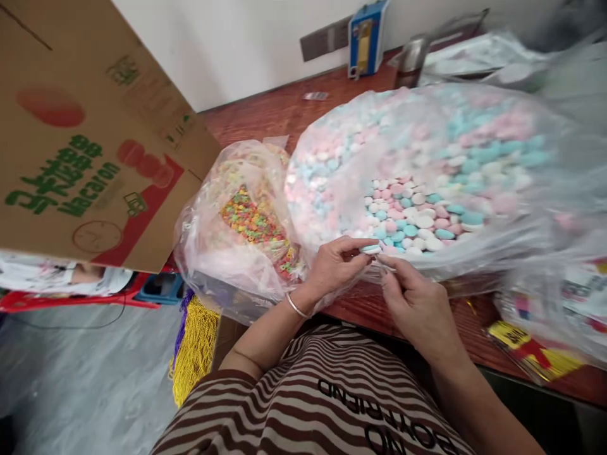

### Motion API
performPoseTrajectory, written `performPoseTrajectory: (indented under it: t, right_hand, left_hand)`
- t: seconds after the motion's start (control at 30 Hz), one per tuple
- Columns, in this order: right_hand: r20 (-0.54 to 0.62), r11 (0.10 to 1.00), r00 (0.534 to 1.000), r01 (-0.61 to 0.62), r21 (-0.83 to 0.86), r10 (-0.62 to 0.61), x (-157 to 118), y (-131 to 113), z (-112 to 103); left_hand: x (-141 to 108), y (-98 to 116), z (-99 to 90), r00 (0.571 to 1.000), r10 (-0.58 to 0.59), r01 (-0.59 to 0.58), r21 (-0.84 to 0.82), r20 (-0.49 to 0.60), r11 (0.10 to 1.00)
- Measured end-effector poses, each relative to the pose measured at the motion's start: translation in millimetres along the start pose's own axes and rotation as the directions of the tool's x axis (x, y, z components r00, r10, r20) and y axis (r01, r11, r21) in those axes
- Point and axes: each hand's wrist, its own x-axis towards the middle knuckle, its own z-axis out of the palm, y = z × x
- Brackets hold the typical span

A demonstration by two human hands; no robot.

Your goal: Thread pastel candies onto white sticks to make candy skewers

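1. Watching from afar, I have the left hand [332, 268] pinching a small blue-and-white disc [370, 249] between thumb and fingertips.
2. The disc is at the near edge of an opened plastic bag [339, 189] of pink, white and blue pieces.
3. The right hand [422, 309] curls just beside it, thumb near forefinger; I cannot tell whether they grip anything.
4. I judge this step as 2-handed fingertip work on 1 disc; the next move calls for a light, steady pinch.
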Motion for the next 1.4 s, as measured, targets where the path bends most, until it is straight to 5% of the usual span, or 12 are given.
performPoseTrajectory:
  t: [0.17, 0.27, 0.37, 0.47, 0.57, 0.67, 0.83, 1.1, 1.4]
  right_hand:
    - [0.159, 0.98, 0.987, -0.025, 0.197, -0.006, 11, -28, 53]
    - [0.263, 0.918, 0.965, -0.116, 0.379, 0.013, 13, -41, 87]
    - [0.327, 0.892, 0.945, -0.172, 0.417, 0.029, 14, -48, 111]
    - [0.38, 0.897, 0.925, -0.174, 0.406, 0.008, 15, -55, 125]
    - [0.402, 0.915, 0.916, -0.155, 0.373, -0.009, 20, -60, 134]
    - [0.403, 0.938, 0.915, -0.131, 0.321, -0.011, 29, -64, 142]
    - [0.424, 0.95, 0.905, -0.116, 0.29, -0.019, 48, -68, 159]
    - [0.408, 0.992, 0.913, -0.047, 0.12, -0.006, 90, -75, 209]
    - [0.388, 0.986, 0.92, -0.019, 0.165, -0.047, 109, -78, 237]
  left_hand:
    - [-55, -9, -39.8, 0.984, 0.073, -0.049, 0.143, -0.164, 0.988]
    - [-71, -25, -87.1, 0.978, 0.035, 0.0, 0.168, -0.207, 0.986]
    - [-60, -46, -151.6, 0.92, 0.119, 0.098, 0.511, -0.375, 0.854]
    - [-29, -72, -210.9, 0.919, 0.184, 0.161, 0.758, -0.349, 0.633]
    - [6, -95, -244.9, 0.964, 0.124, 0.144, 0.854, -0.236, 0.5]
    - [27, -111, -254.9, 0.988, 0.074, 0.083, 0.875, -0.134, 0.477]
    - [31, -119, -254.9, 0.991, 0.053, 0.078, 0.866, -0.12, 0.493]
    - [32, -120, -253.8, 0.932, -0.036, 0.254, 0.579, -0.361, 0.775]
    - [31, -118, -258.3, 0.919, -0.18, 0.296, 0.312, -0.351, 0.903]
